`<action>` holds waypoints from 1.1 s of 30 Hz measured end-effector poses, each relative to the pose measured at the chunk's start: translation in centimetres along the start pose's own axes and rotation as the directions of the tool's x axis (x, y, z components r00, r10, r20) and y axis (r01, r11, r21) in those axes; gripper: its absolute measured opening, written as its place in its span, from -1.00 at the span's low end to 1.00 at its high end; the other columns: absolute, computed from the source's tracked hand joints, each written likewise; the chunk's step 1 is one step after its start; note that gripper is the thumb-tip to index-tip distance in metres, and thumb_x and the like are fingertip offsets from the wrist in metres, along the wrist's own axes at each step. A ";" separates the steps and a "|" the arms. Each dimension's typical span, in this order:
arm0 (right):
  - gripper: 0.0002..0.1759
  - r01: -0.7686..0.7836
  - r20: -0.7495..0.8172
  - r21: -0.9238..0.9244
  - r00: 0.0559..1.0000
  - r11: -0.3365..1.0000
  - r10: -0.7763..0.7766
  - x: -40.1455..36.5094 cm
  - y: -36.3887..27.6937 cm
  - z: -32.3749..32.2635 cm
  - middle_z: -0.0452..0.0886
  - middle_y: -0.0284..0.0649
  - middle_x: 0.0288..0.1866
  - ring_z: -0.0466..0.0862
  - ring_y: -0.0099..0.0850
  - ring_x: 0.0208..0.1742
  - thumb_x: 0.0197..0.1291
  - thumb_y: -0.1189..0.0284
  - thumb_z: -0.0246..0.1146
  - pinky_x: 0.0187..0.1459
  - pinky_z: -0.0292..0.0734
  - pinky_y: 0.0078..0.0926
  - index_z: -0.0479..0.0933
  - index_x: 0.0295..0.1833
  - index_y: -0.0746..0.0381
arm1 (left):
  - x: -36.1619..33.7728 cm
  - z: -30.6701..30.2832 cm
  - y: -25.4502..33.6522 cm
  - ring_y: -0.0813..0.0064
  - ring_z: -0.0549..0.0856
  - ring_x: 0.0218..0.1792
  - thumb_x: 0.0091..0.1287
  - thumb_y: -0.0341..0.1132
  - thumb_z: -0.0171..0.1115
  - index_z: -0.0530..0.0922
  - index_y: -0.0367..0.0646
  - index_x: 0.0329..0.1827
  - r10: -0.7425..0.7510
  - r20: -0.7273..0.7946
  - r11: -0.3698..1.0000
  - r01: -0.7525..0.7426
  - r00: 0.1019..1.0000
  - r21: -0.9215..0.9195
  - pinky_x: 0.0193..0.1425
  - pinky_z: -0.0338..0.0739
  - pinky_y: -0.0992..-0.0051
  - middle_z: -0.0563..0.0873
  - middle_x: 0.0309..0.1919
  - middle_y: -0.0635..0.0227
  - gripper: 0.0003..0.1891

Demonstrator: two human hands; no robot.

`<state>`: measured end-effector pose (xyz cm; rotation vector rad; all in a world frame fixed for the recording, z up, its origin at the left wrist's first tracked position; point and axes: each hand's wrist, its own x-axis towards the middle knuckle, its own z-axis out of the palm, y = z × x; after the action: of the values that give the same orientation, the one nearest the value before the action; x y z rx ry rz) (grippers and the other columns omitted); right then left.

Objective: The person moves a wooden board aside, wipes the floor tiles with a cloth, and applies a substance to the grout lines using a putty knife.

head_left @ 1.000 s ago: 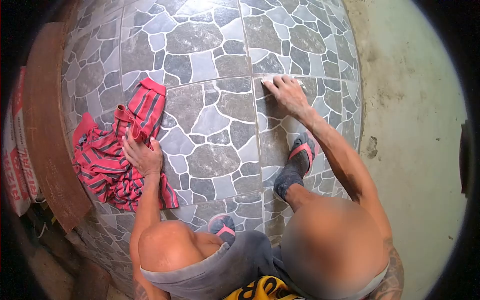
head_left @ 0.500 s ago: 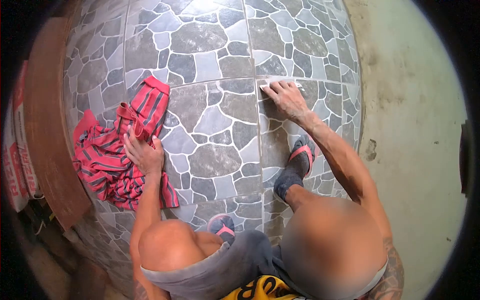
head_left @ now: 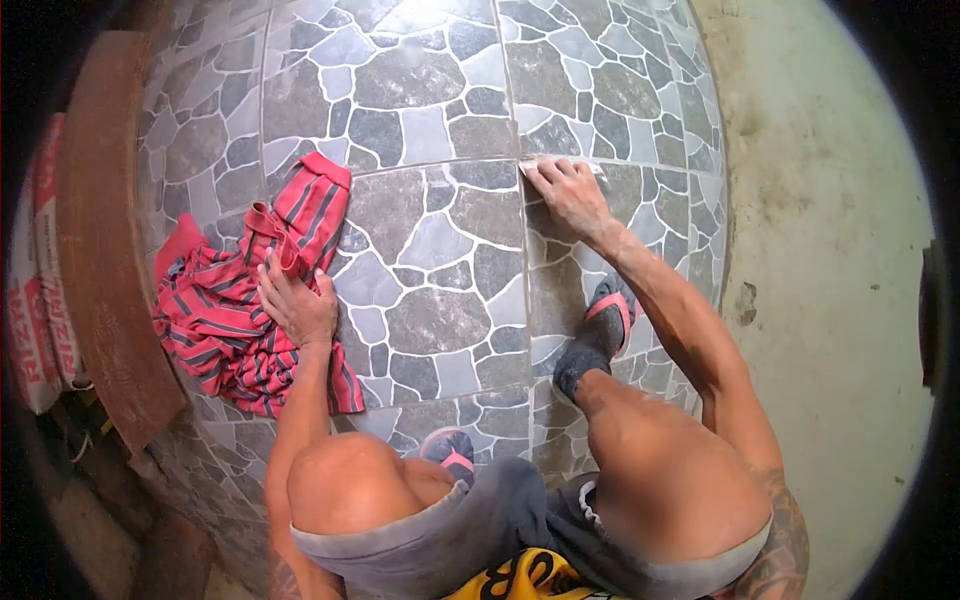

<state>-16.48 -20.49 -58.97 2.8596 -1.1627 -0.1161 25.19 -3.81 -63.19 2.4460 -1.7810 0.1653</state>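
Observation:
I squat on a floor of stone-pattern tiles (head_left: 430,240). My right hand (head_left: 570,195) presses a small flat pale tool (head_left: 535,166) against the grout joint where tile corners meet. My left hand (head_left: 297,305) rests flat on a red striped cloth (head_left: 240,300) crumpled on the tiles to my left, fingers spread over it. My feet in grey socks and pink sandals (head_left: 603,325) stand on the tiles below my hands.
A brown curved wooden board (head_left: 100,240) borders the tiles on the left, with printed sacks (head_left: 35,270) beyond it. Bare pale concrete floor (head_left: 820,250) lies to the right of the tiled area.
My right hand has stayed at the grout joint with only small shifts along it. My left hand and the cloth keep their place. The view has drifted slightly.

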 end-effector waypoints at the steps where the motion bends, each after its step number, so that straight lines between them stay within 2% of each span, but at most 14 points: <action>1: -0.63 0.006 0.002 -0.005 1.000 1.000 -0.006 -0.1 -0.1 0.1 0.57 -0.30 -0.02 0.58 -0.33 0.06 0.28 0.39 0.14 -0.01 0.44 -0.25 0.53 0.20 0.12 | 0.1 0.0 -0.1 0.04 0.27 0.55 0.29 -0.08 0.18 0.30 -0.32 0.50 -0.001 -0.012 1.000 0.001 1.000 -0.010 0.58 0.14 0.00 0.26 0.57 0.27 -0.25; 5: -0.61 -0.011 0.015 0.011 1.000 1.000 0.011 1.2 0.5 -0.8 0.57 -0.29 -0.02 0.58 -0.34 0.06 0.27 0.38 0.14 0.00 0.43 -0.25 0.53 0.21 0.12 | -0.3 0.3 -0.3 0.04 0.27 0.54 0.27 -0.08 0.20 0.29 -0.31 0.50 0.023 -0.022 1.000 -0.023 0.999 0.004 0.58 0.14 0.00 0.27 0.56 0.27 -0.24; 9: -0.59 0.025 -0.081 -0.028 0.996 0.999 -0.027 -0.6 -0.4 0.2 0.57 -0.28 -0.02 0.57 -0.33 0.05 0.27 0.39 0.14 0.02 0.43 -0.26 0.52 0.24 0.12 | 0.0 0.5 -0.4 0.04 0.28 0.54 0.26 -0.08 0.21 0.29 -0.31 0.50 0.010 -0.036 1.000 -0.010 0.999 -0.003 0.58 0.14 0.00 0.27 0.56 0.27 -0.23; 13: -0.54 0.005 -0.056 0.009 0.998 1.000 -0.005 0.2 0.3 0.1 0.58 -0.26 0.04 0.58 -0.31 0.09 0.23 0.45 0.18 0.05 0.46 -0.27 0.50 0.27 0.13 | -0.1 0.2 -0.3 0.04 0.28 0.54 0.26 -0.08 0.21 0.29 -0.31 0.50 0.008 -0.031 1.000 -0.009 0.999 -0.017 0.58 0.14 0.01 0.28 0.56 0.27 -0.23; 16: -0.53 -0.109 -0.002 0.164 0.994 0.980 0.110 2.1 1.8 -1.2 0.62 -0.21 0.04 0.63 -0.22 0.11 0.15 0.53 0.23 0.06 0.54 -0.18 0.55 0.23 0.15 | -0.1 0.1 -0.1 0.05 0.29 0.53 0.26 -0.08 0.21 0.28 -0.31 0.51 -0.001 -0.023 1.000 0.001 1.000 -0.011 0.58 0.14 0.01 0.28 0.56 0.27 -0.22; 19: -0.55 -0.145 -0.006 0.325 0.988 0.935 0.155 3.9 3.8 -3.1 0.64 -0.15 -0.01 0.66 -0.14 0.10 0.09 0.59 0.23 0.08 0.60 -0.13 0.61 0.15 0.17 | -0.2 0.2 -0.3 0.05 0.30 0.53 0.26 -0.08 0.21 0.27 -0.30 0.51 0.013 -0.035 1.000 -0.014 0.999 -0.025 0.58 0.13 0.02 0.28 0.56 0.27 -0.22; 20: -0.63 -0.242 0.107 0.328 0.970 0.913 0.218 4.3 3.9 -3.7 0.65 -0.12 -0.07 0.68 -0.11 0.06 0.12 0.60 0.20 0.07 0.61 -0.15 0.65 0.07 0.19 | -0.2 0.3 -0.2 0.05 0.29 0.53 0.26 -0.08 0.21 0.27 -0.31 0.51 0.006 -0.033 1.000 -0.007 0.999 -0.023 0.58 0.14 0.02 0.28 0.56 0.27 -0.22; 23: -0.64 -0.154 0.215 0.268 0.972 0.951 0.096 4.0 4.1 -3.7 0.64 -0.10 -0.06 0.67 -0.10 0.05 0.15 0.57 0.19 0.06 0.60 -0.13 0.63 0.08 0.17 | -0.1 0.2 -0.1 0.06 0.29 0.54 0.27 -0.08 0.21 0.28 -0.32 0.50 -0.005 -0.030 1.000 0.004 1.000 -0.019 0.58 0.14 0.02 0.28 0.56 0.27 -0.23; 26: -0.66 -0.168 0.106 0.247 0.984 0.954 0.146 3.8 3.5 -2.5 0.62 -0.08 -0.06 0.67 -0.07 0.03 0.17 0.55 0.19 0.06 0.59 -0.13 0.61 0.08 0.17 | -0.3 0.0 -0.1 0.07 0.28 0.54 0.27 -0.07 0.21 0.30 -0.33 0.49 -0.003 -0.032 1.000 0.002 0.999 -0.018 0.59 0.14 0.02 0.28 0.56 0.28 -0.24; 29: -0.70 0.001 0.076 0.187 0.997 0.982 -0.015 3.0 3.3 -1.2 0.64 -0.12 -0.07 0.69 -0.10 -0.01 0.25 0.52 0.16 -0.02 0.63 -0.11 0.62 0.08 0.18 | -0.2 0.3 -0.3 0.08 0.27 0.55 0.27 -0.07 0.21 0.32 -0.34 0.47 0.007 -0.027 1.000 -0.007 1.000 -0.007 0.59 0.13 0.02 0.27 0.56 0.28 -0.25; 30: -0.71 0.038 0.165 0.259 0.983 0.965 -0.084 3.2 3.5 -1.8 0.64 -0.10 -0.06 0.68 -0.09 0.02 0.26 0.52 0.14 0.02 0.62 -0.12 0.62 0.07 0.19 | -0.3 0.3 -0.4 0.08 0.27 0.55 0.27 -0.07 0.21 0.33 -0.34 0.47 0.010 -0.023 1.000 -0.010 1.000 -0.012 0.59 0.13 0.02 0.27 0.56 0.28 -0.25; 33: -0.70 -0.104 0.320 0.369 0.947 0.924 -0.021 3.6 4.3 -3.5 0.65 -0.09 -0.03 0.67 -0.07 0.06 0.24 0.53 0.16 0.05 0.62 -0.15 0.62 0.07 0.19 | -0.3 0.1 -0.3 0.08 0.27 0.55 0.27 -0.08 0.22 0.35 -0.33 0.45 0.006 -0.030 1.000 -0.006 1.000 -0.019 0.59 0.12 0.02 0.27 0.56 0.28 -0.27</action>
<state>-16.57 -26.00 -55.28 3.2414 -1.4469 -0.4085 25.35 -3.42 -63.39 2.4124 -1.7695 0.1833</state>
